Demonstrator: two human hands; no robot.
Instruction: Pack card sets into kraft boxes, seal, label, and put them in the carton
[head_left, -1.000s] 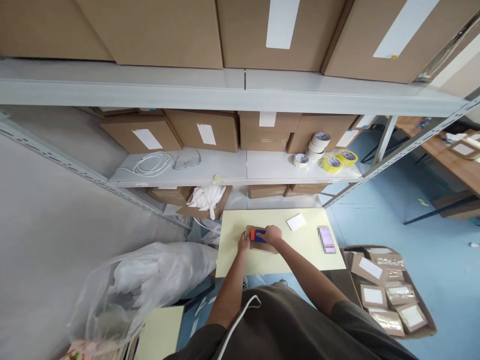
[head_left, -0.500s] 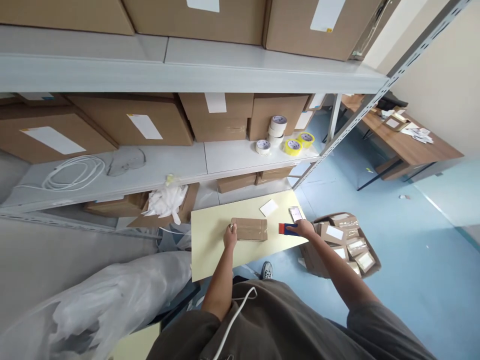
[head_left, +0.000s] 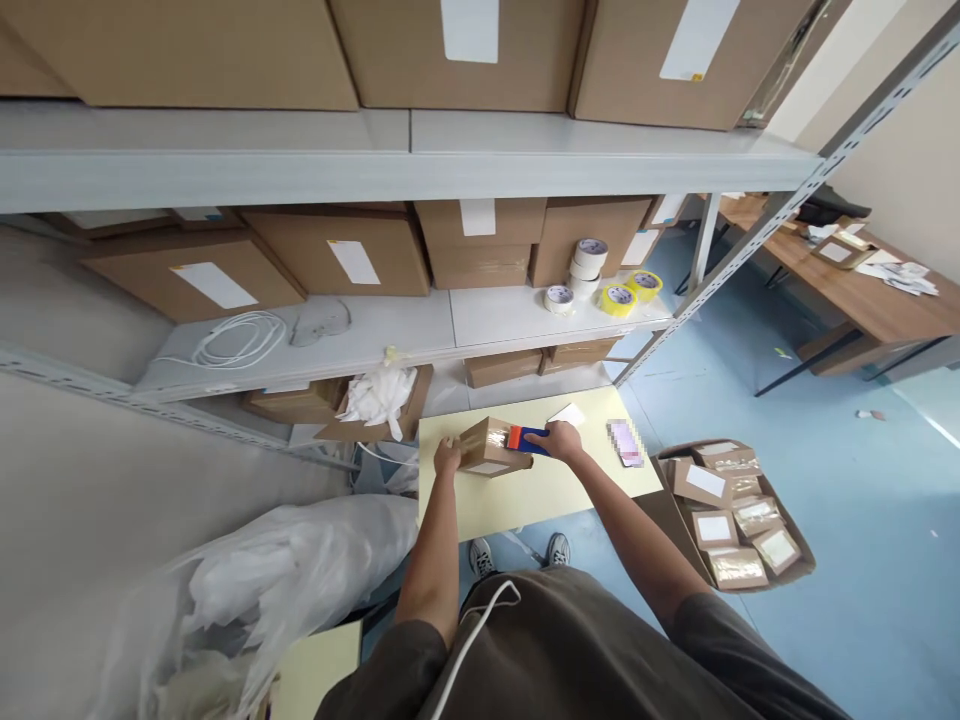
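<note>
On the pale yellow tabletop (head_left: 555,492) a small brown cardboard box (head_left: 484,448) is tilted, with shiny clear tape along its upper side. My left hand (head_left: 447,456) grips the box's left end, fingers closed around it. In my right hand (head_left: 562,441) is a flat blue hand tool with an orange-red end (head_left: 531,440), whose exact kind I cannot make out. Its orange-red end meets the taped right side of the box. A white card (head_left: 568,414) lies just behind my right hand. Farther right lies a phone-like item (head_left: 625,443), its face blurred.
A large open carton (head_left: 799,565) of small taped boxes stands at the right. Shelving (head_left: 360,345) ahead holds cartons, a coiled white cable (head_left: 244,340), white tape rolls (head_left: 589,262) and yellow tape rolls (head_left: 619,300). Clear plastic wrap (head_left: 300,570) bulges at the left.
The box has been tipped from lying flat. My right hand has brought the blue tool leftward, from beside the phone-like item onto the box. The camera view has shifted left.
</note>
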